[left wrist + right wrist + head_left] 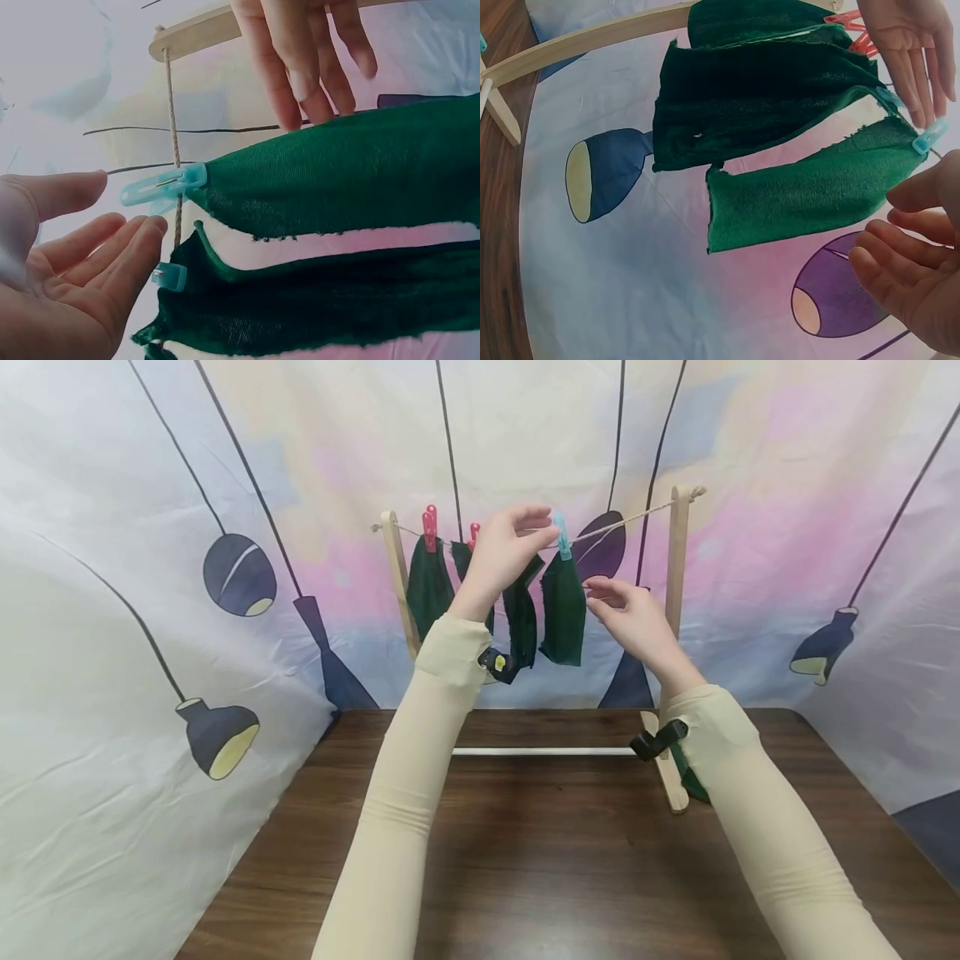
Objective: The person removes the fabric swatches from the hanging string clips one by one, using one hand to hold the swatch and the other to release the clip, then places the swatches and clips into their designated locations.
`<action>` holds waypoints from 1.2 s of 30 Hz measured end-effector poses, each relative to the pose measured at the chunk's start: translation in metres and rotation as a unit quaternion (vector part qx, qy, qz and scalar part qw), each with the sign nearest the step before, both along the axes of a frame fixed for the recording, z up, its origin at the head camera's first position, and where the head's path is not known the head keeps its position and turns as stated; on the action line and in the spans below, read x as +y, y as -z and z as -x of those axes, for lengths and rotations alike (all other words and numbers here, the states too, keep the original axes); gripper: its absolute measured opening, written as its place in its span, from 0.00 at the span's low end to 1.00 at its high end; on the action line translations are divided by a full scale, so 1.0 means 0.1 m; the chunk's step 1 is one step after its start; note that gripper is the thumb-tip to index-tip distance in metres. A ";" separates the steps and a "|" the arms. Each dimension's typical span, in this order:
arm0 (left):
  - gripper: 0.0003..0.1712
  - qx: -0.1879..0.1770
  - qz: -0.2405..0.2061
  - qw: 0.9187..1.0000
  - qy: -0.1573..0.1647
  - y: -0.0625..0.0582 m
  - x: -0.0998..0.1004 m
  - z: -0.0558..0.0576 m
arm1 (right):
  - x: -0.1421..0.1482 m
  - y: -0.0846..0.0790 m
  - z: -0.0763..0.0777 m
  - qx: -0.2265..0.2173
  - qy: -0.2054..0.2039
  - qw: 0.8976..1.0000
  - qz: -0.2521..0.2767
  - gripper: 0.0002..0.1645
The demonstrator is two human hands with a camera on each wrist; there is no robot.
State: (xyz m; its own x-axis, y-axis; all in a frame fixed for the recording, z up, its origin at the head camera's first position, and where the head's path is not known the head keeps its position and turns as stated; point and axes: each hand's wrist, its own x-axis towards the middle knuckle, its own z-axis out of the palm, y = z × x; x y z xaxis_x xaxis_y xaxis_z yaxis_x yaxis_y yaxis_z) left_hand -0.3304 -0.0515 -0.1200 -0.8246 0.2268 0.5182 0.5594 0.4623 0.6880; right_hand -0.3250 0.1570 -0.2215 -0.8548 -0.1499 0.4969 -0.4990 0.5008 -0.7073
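A green cloth piece (pixel 564 610) hangs from the rope line (pixel 622 520), fastened by a light blue clothespin (pixel 165 185). My left hand (pixel 510 547) is beside that clothespin, thumb and fingers spread apart around its handle end without pinching it. Just right of the same cloth, my right hand (pixel 633 618) hovers with loosely bent fingers and holds nothing. A second blue clothespin (pixel 171 277) grips the neighbouring darker green cloth (pixel 315 300). Farther left, red clothespins (pixel 430 529) hold more green cloth (pixel 430 585), partly hidden behind my left hand and wrist.
The rope runs between two wooden posts (pixel 677 560) standing on the brown table (pixel 540 860). A white rod (pixel 547 751) crosses low between them. Another green cloth (pixel 692 777) lies by the right foot (pixel 666 777), partly behind my sleeve. A printed curtain (pixel 525 435) surrounds the table.
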 end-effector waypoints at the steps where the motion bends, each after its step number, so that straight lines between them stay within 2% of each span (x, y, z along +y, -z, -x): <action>1: 0.27 -0.002 -0.005 1.000 0.003 0.00 0.01 0.01 | -0.01 0.00 0.02 -0.004 0.001 1.000 0.002 0.27; 11: 0.27 -0.022 -0.030 0.999 0.005 -0.03 0.14 0.08 | 0.03 -0.03 0.03 -0.023 0.007 1.000 -0.013 0.30; 16: 0.27 -0.042 -0.024 0.999 0.005 -0.07 0.16 0.10 | 0.02 -0.07 0.04 -0.028 0.008 0.999 -0.014 0.31; 23: 0.26 -0.041 -0.004 0.999 0.015 -0.09 0.20 0.11 | -0.02 -0.13 0.06 -0.011 0.013 1.000 -0.008 0.28; 27: 0.26 -0.043 -0.006 0.999 0.019 -0.09 0.20 0.10 | -0.04 -0.16 0.06 -0.008 0.014 1.000 -0.010 0.28; 36: 0.27 -0.055 -0.030 0.997 0.054 -0.09 0.18 0.06 | -0.02 -0.19 0.06 -0.022 -0.007 0.999 0.046 0.29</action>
State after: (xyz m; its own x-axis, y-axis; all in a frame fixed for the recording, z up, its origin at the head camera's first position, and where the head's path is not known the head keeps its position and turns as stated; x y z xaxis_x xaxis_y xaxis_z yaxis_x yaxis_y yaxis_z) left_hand -0.3368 -0.0330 -0.1107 -0.8496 0.2880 0.4419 0.5237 0.3600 0.7721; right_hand -0.3305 0.1548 -0.2021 -0.8746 -0.1170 0.4705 -0.4723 0.4253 -0.7721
